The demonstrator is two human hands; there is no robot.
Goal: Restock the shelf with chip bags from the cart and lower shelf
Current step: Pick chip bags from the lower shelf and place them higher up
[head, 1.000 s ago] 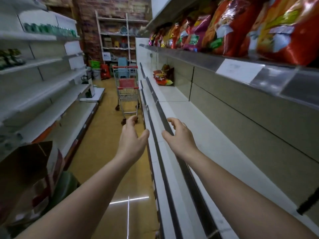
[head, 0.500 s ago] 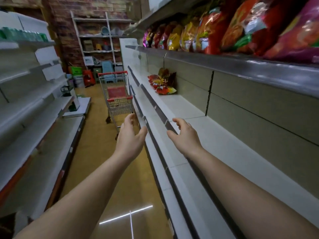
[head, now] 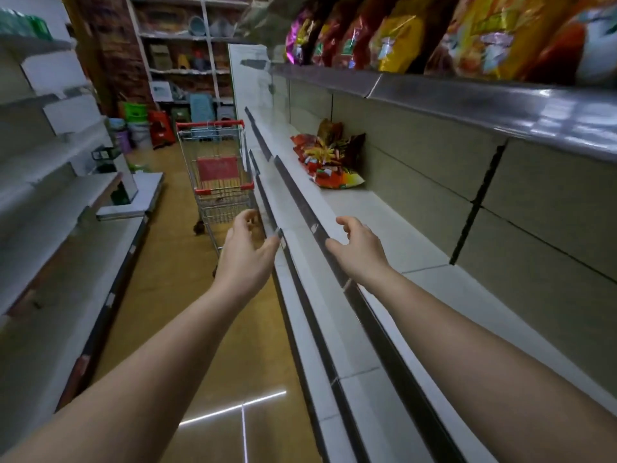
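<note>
Both our left hand (head: 245, 252) and right hand (head: 359, 250), relaxed and empty, reach forward; the chip bags (head: 329, 155) lie ahead, nearer the right hand, the cart (head: 218, 177) ahead of the left.

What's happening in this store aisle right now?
A person is walking down the aisle with both arms stretched ahead, the left hand and right hand open and holding nothing. A shopping cart stands ahead by the shelving. A small pile of chip bags lies on the middle shelf, which is bare nearer the person, while the top shelf is lined with bags. No bag has been picked up yet.
</note>
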